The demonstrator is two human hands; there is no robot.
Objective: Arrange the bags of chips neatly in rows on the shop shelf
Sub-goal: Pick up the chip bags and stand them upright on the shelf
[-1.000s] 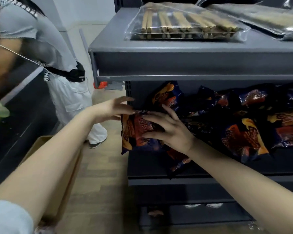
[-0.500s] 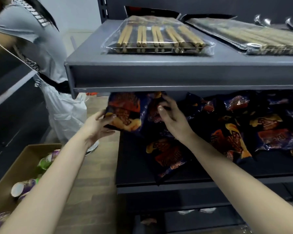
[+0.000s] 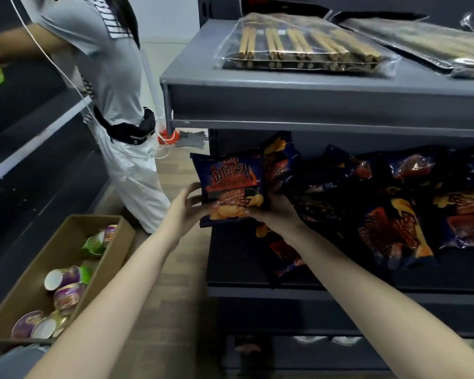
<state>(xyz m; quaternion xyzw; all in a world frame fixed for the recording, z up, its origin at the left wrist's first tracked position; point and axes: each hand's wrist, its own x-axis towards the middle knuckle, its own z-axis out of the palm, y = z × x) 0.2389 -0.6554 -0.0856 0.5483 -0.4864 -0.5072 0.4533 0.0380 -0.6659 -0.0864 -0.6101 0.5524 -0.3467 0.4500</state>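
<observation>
Head view: left hand [image 3: 185,207] and right hand [image 3: 275,212] fingers clasp a glossy, crinkled blue chip bag [image 3: 230,187] upright at the dark metal shelf [image 3: 257,288] edge, beside heaped foil bags [image 3: 389,214].

From my feed I see a pale wooden plank floor [image 3: 175,324] running between a grey metal shelf unit [image 3: 312,105] on the right and a dark rack [image 3: 25,203] with a light edge strip on the left. A plain white wall [image 3: 164,20] closes the aisle at the back. The light is dim and even, and an open cardboard box [image 3: 47,258] sits on the floor just beside the dark rack.
</observation>
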